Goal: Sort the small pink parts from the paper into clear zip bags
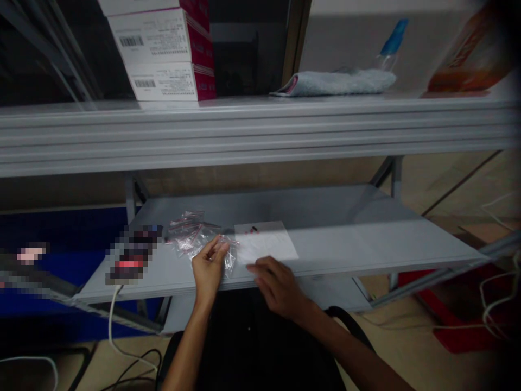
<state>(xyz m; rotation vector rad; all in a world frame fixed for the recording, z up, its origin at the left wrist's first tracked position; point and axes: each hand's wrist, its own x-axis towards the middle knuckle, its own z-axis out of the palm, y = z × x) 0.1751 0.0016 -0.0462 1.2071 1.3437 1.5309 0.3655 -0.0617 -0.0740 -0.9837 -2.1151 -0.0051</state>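
Note:
Between the thumb and fingers of my left hand [210,267] is a small clear zip bag [230,263], hanging just above the shelf's front edge. Behind that hand lies a loose pile of similar clear zip bags [188,231] with red seal lines. My right hand [279,285] hovers at the near edge of a white sheet of paper [271,247], its fingers curled together and pointing left. Whether something small is pinched in it I cannot make out. A few tiny black and red pieces [254,229] rest near the paper's far edge.
The grey lower shelf [345,233] sits under a thick upper shelf [260,136] bearing stacked white-and-magenta boxes [163,81], a folded cloth [337,83] and bottles. A blurred-out object [134,255] lies on the left, a white cable [112,320] below it. Red bins [456,336] stand lower right.

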